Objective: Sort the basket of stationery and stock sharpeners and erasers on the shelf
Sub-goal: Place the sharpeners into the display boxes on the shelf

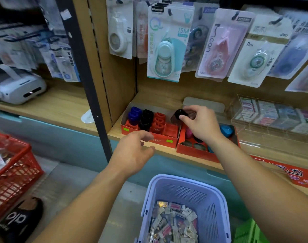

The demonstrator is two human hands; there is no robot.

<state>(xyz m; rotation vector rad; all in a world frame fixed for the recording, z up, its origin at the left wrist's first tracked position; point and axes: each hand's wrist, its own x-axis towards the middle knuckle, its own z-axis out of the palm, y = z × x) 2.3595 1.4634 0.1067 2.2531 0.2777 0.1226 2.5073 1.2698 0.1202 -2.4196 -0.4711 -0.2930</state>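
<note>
While the left hand (135, 151) hovers slack-fingered and empty at the front of the red box (160, 142) on the shelf (114, 135), I would brace that box with it, so the black sharpener (179, 114) pinched in the right hand (200, 123) seats upright in 1 free slot.

floor (76, 181) grey | wooden shelf (62, 109) light-toned | dark upright post (86, 85) between bays | teal panel (62, 135) under shelf
</note>
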